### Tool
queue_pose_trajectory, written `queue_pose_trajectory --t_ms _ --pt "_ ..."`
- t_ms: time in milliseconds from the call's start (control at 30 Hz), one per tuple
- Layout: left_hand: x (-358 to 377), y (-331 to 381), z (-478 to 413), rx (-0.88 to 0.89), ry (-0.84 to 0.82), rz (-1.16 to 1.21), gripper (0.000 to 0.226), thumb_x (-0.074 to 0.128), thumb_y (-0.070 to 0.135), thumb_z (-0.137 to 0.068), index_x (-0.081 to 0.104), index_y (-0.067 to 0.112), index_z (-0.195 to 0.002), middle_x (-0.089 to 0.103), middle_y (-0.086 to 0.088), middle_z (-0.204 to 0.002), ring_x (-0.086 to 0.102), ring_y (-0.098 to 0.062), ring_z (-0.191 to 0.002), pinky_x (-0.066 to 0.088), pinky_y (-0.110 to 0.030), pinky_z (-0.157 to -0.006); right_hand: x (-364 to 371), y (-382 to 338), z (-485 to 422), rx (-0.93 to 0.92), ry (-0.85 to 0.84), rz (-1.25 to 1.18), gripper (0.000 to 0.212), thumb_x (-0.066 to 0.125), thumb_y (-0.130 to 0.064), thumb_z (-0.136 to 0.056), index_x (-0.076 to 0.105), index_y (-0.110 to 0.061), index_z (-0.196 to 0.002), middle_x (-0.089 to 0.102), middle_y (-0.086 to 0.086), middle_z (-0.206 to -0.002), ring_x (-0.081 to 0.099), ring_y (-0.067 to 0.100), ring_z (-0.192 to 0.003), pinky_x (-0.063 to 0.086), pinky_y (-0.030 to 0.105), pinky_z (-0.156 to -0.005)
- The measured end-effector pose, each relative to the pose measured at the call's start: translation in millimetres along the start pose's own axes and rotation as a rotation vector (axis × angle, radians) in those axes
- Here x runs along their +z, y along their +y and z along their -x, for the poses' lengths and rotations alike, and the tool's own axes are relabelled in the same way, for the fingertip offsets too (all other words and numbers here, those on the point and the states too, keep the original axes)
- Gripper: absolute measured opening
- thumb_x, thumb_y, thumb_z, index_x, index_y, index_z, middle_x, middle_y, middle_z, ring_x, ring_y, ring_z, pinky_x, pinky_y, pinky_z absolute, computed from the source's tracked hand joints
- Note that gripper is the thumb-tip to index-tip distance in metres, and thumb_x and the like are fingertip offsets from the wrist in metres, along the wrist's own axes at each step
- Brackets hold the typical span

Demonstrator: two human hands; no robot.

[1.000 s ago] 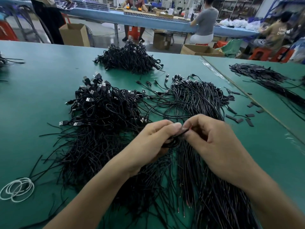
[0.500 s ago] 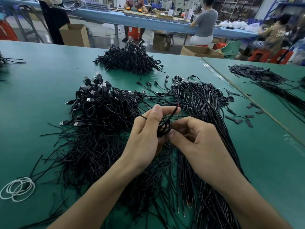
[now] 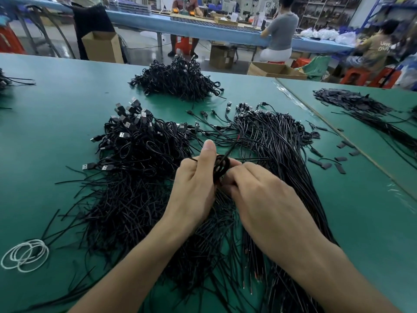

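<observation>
Coiled cable (image 3: 222, 168) is held above the tabletop (image 3: 56, 105) at the centre of the view, between both hands.

- The left hand (image 3: 194, 186) has its grip closed on the coil. The thumb stands upright against the coil's 9 o'clock side, and the other fingers are hidden behind the coil.
- The right hand (image 3: 259, 195) has its grip curled onto the coil's 3 o'clock edge, pinching it. Most of the fingertips are tucked under the knuckles, out of sight.
- A free end (image 3: 233, 143) projects from the coil toward 1 o'clock. Its tip is hard to separate from the wires behind it.

Loose wires (image 3: 126, 206) lie under the hands, partly covered by the forearms. A USB lead pile (image 3: 140, 141) lies at 10 o'clock of the coil. A straight lead bundle (image 3: 282, 143) at 2 o'clock runs down to 5 o'clock and is cut off at the bottom edge. White loops (image 3: 24, 256) lie at 8 o'clock.
</observation>
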State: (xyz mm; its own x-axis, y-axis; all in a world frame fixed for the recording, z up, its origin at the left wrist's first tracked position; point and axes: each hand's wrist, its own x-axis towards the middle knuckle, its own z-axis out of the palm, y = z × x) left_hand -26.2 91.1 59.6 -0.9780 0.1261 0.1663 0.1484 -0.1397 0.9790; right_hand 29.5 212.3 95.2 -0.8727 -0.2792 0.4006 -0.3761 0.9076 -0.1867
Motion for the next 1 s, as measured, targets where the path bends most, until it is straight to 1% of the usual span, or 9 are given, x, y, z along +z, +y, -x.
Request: queue_pose_trajectory --t_ms 100,167,333,400,467,567,667,833,1000 --pt "0 -3 -2 -0.038 -0.037 0.007 0.07 0.036 0.053 -0.104 0.055 0.013 -0.049 0.032 -0.002 -0.044 0.025 -0.015 -0.038 0.019 -0.024 -0.041 3 1 3 -0.134 -0.019 0.146 0.013 0.069 -0.006 -0.089 0.063 -0.016 -0.094 0.062 -0.002 -0.091 0.059 0.018 -0.086 0.055 0.033 -0.076" --pt "-1 -5 -2 -0.073 -0.092 0.053 0.066 0.038 0.049 -0.105 0.035 0.012 -0.05 0.027 0.001 -0.045 0.019 -0.015 -0.039 0.021 -0.021 -0.04 3 1 4 -0.188 0.011 0.204 0.011 0.067 -0.004 -0.088 0.062 -0.013 -0.092 0.056 0.001 -0.091 0.051 0.02 -0.085 0.051 0.034 -0.073" --pt "-4 -8 2 -0.385 -0.302 0.097 0.04 0.042 0.026 -0.103 0.048 0.019 -0.064 0.033 0.005 -0.05 0.024 -0.008 -0.04 0.02 -0.014 -0.037 -8 5 -3 -0.362 -0.009 0.243 0.011 0.054 -0.005 -0.088 0.062 -0.01 -0.095 0.058 0.005 -0.106 0.051 0.022 -0.095 0.047 0.036 -0.081" --pt "-3 -7 4 -0.521 -0.387 0.101 0.042 0.037 0.017 -0.095 0.046 0.023 -0.055 0.032 0.006 -0.045 0.022 -0.006 -0.037 0.018 -0.011 -0.036 -11 7 -5 -0.348 -0.063 0.17 0.012 0.058 -0.002 -0.087 0.059 -0.012 -0.091 0.057 0.002 -0.102 0.052 0.02 -0.092 0.048 0.037 -0.08" --pt "-2 -7 3 -0.615 -0.443 0.112 0.047 0.038 0.024 -0.091 0.043 0.026 -0.044 0.03 0.007 -0.044 0.02 -0.005 -0.036 0.016 -0.01 -0.035 -12 7 -5 -0.262 -0.086 0.073 0.013 0.061 -0.005 -0.091 0.055 -0.016 -0.088 0.054 -0.002 -0.097 0.049 0.015 -0.087 0.046 0.03 -0.077" --pt "-4 -5 1 -0.7 -0.493 0.2 0.055 0.049 0.061 -0.089 0.042 0.026 -0.047 0.03 0.008 -0.047 0.019 -0.003 -0.035 0.015 -0.009 -0.033 -9 9 -4 -0.12 -0.086 -0.061 0.014 0.056 -0.015 -0.098 0.051 -0.02 -0.085 0.05 -0.008 -0.092 0.046 0.009 -0.082 0.041 0.023 -0.074" --pt "-7 -1 0 -0.677 -0.615 0.272 0.058 0.051 0.081 -0.078 0.044 0.026 -0.061 0.029 0.008 -0.055 0.019 -0.001 -0.038 0.015 -0.009 -0.032 -10 19 -5 0.017 -0.109 -0.219 0.014 0.055 -0.018 -0.099 0.052 -0.023 -0.085 0.051 -0.011 -0.091 0.05 0.007 -0.081 0.046 0.03 -0.076" --pt "-15 4 2 -0.457 -0.84 0.022 0.038 0.079 0.03 -0.074 0.058 0.012 -0.099 0.032 0.004 -0.061 0.023 -0.006 -0.047 0.021 -0.014 -0.034 -18 20 0 -0.039 -0.167 -0.247 0.007 0.051 -0.03 -0.098 0.053 -0.03 -0.091 0.051 -0.017 -0.093 0.052 0.005 -0.086 0.048 0.03 -0.074" --pt "-18 6 4 -0.432 -0.906 -0.112 0.021 0.074 0.019 -0.081 0.057 0.009 -0.088 0.032 0.002 -0.057 0.022 -0.01 -0.046 0.016 -0.023 -0.039 -29 18 2 -0.152 -0.188 -0.169 0.024 0.06 -0.032 -0.092 0.047 -0.041 -0.111 0.05 -0.03 -0.095 0.047 -0.006 -0.085 0.047 0.021 -0.07"
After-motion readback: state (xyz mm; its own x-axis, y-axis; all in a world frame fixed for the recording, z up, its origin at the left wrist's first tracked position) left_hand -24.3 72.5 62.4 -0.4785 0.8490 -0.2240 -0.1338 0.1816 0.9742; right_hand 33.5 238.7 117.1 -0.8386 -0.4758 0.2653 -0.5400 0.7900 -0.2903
